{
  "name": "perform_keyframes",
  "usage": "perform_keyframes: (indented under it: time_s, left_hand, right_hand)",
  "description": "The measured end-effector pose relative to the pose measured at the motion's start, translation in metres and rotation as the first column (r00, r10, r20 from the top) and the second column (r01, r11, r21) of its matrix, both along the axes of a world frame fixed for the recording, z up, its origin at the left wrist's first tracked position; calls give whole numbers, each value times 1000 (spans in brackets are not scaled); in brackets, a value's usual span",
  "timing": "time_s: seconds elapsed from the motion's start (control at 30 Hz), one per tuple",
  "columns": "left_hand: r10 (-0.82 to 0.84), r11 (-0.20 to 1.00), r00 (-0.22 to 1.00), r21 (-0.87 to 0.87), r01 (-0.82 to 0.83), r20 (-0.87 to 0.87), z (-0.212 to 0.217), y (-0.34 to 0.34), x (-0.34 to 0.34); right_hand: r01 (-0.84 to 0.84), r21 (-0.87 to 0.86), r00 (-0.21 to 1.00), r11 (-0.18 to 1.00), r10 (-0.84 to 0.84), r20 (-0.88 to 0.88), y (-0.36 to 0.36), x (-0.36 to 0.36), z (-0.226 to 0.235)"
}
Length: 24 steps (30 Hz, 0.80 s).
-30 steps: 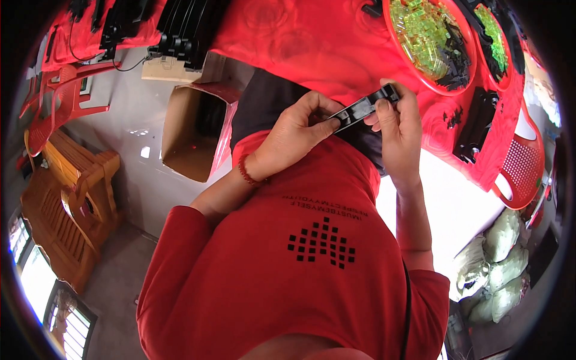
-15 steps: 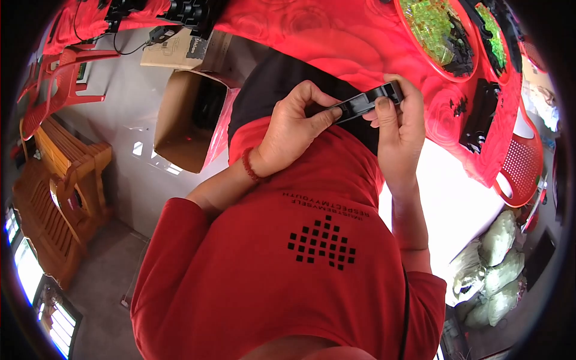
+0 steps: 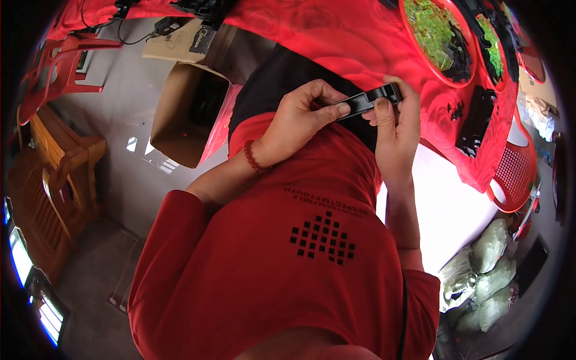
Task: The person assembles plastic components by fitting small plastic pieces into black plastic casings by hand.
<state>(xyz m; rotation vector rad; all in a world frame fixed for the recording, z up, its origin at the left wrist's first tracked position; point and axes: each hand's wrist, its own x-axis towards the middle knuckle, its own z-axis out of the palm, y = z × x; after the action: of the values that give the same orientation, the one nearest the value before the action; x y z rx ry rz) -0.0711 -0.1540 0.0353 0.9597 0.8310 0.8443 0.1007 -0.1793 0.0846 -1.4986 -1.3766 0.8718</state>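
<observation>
Above my lap, both hands hold one long, narrow black plastic part (image 3: 360,103) with a raised, notched end at the right. My left hand (image 3: 306,115) pinches its left end between thumb and fingers. At the other end, my right hand (image 3: 396,126) is closed round it, the thumb pressing near the raised portion. The part tilts slightly up to the right. Its underside and the fingertips behind it are hidden. What exactly the part belongs to cannot be told.
A red cloth-covered table (image 3: 324,27) lies ahead. On it stand a red basin (image 3: 474,66) of small yellow-green and black pieces and black parts (image 3: 478,120). An open cardboard box (image 3: 171,114) sits left, a wooden bench (image 3: 54,180) beyond. Pale bags (image 3: 489,282) lie at right.
The view has shifted slightly. My left thumb lies a little further along the black part, and my right hand keeps nearly the same grip.
</observation>
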Motion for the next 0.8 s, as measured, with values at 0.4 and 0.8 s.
perform_keyframes:
  time_s: [0.4,0.8]
  left_hand:
    - [-342,875,887,-240,421,310,-11,29,-8]
    - [-141,880,908,-370,298,396,-9,32,1]
  right_hand:
    - [53,-117,993,992,-64,-96,19,24,-5]
    - [-28,221,930,975,-56,362,13,-7,-9]
